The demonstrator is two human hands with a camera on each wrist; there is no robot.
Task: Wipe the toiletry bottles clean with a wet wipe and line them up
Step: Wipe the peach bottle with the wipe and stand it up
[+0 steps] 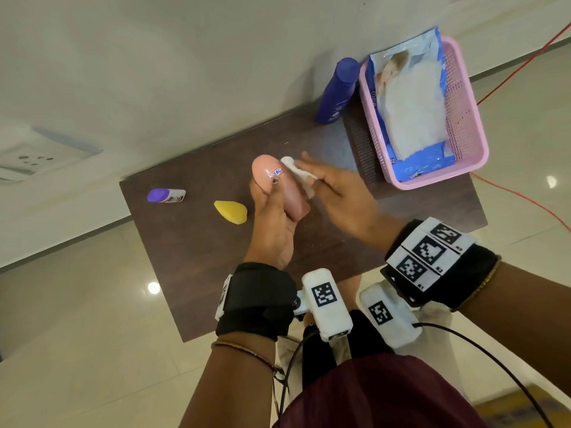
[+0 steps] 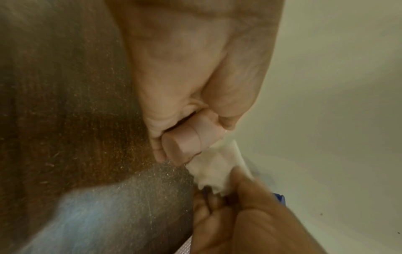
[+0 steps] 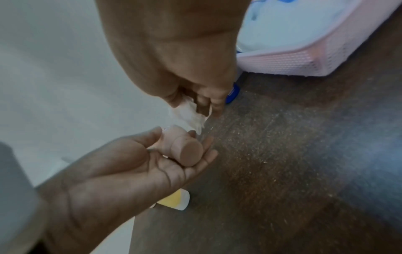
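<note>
Likely light yet slick, pink bottle gripped mid-body by left hand; right hand pinches soft wipe.
</note>
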